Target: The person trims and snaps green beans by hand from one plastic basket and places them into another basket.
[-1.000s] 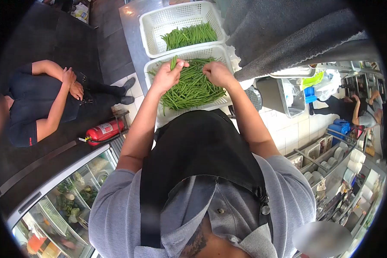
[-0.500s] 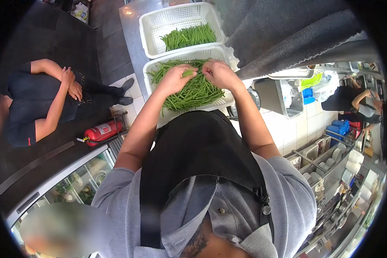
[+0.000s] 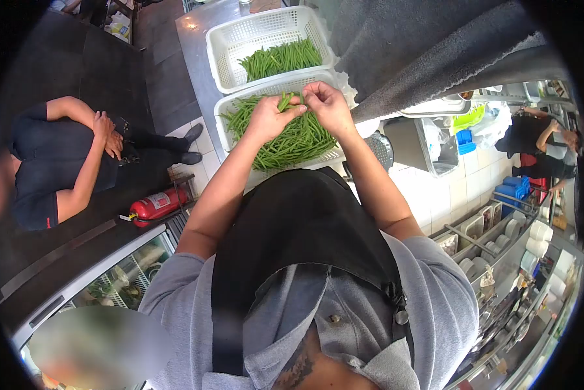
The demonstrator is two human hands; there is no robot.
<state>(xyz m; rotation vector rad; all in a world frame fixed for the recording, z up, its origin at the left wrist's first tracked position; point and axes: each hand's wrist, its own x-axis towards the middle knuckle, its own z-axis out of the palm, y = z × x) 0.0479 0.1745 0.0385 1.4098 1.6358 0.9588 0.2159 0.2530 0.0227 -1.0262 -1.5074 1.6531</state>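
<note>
Two white perforated baskets stand one behind the other. The near basket [image 3: 225, 136] is heaped with loose green beans [image 3: 292, 144]. My left hand [image 3: 270, 119] is over its far part, fingers closed around a few green beans [image 3: 287, 101]. Close beside it, my right hand [image 3: 328, 108] is pinched near the tips of those beans; what lies between its fingers is too small to make out. Beyond, the far basket [image 3: 230, 40] holds green beans [image 3: 282, 57] lined up side by side.
The baskets rest on a metal table [image 3: 198, 62]. A dark cloth [image 3: 422, 52] hangs at the right, near a grey bin [image 3: 406, 146]. A person [image 3: 64, 159] with folded arms is at the left, above a red fire extinguisher [image 3: 159, 205]. Other people [image 3: 532, 140] are far right.
My left hand has moved right and my right hand has come up to meet it, the beans still in my left hand. The view has shifted slightly.
</note>
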